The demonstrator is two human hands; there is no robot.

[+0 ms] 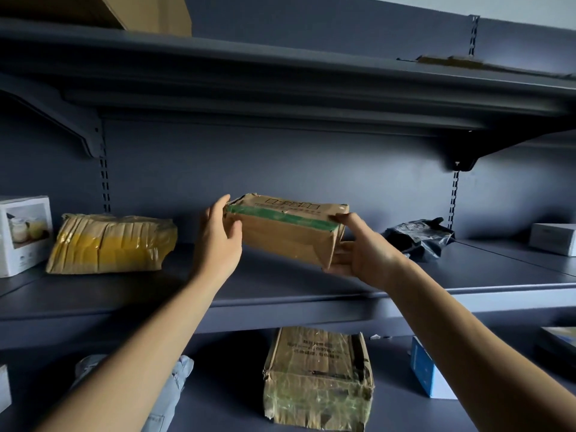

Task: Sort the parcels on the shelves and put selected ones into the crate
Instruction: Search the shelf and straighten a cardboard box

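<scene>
A brown cardboard parcel with a green tape strip (pixel 285 232) is held tilted just above the middle shelf (pixel 280 285). My left hand (pixel 218 238) holds its left end, thumb in front and fingers behind. My right hand (pixel 358 247) grips its right end, thumb on top and fingers under the corner. Further parcels lie around: one wrapped in yellow tape (pixel 109 244) on the left, a black plastic bag (pixel 420 236) on the right, and a taped brown box (pixel 318 378) on the shelf below. No crate is in view.
A white product box (pixel 25 235) stands at the far left, a small white box (pixel 553 238) at the far right. The lower shelf holds a pale blue bag (pixel 168 391) and a blue box (pixel 427 372). The upper shelf (pixel 280 76) overhangs closely, with a cardboard box (pixel 149 10) on it.
</scene>
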